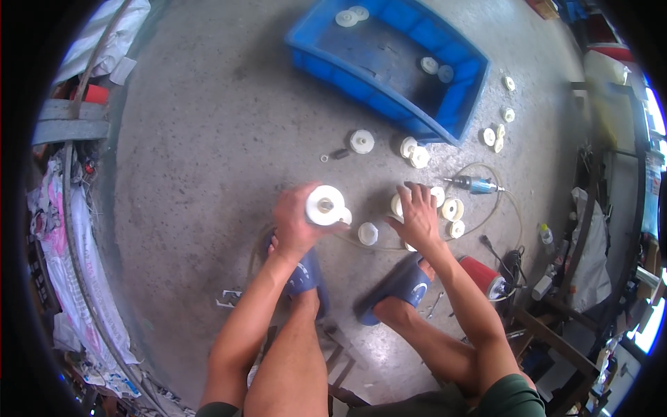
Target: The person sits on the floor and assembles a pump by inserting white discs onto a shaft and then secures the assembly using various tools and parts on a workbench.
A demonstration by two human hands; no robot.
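Note:
My left hand (pixel 295 219) grips a white round plastic wheel (pixel 325 205) with a metal centre, held above the concrete floor. My right hand (pixel 419 212) reaches down with fingers spread onto a cluster of similar white wheels (pixel 450 208) lying on the floor; whether it grips one is unclear. Another white disc (pixel 367 233) lies on the floor between the two hands. Both my feet in dark blue slippers (pixel 399 285) rest just below the hands.
A blue plastic crate (pixel 451 104) with a few white wheels stands ahead. More wheels (pixel 362 141) lie scattered by it. A small air tool with hose (pixel 478 185) lies right of my hand. A red can (pixel 483 274), cloth and clutter line both sides.

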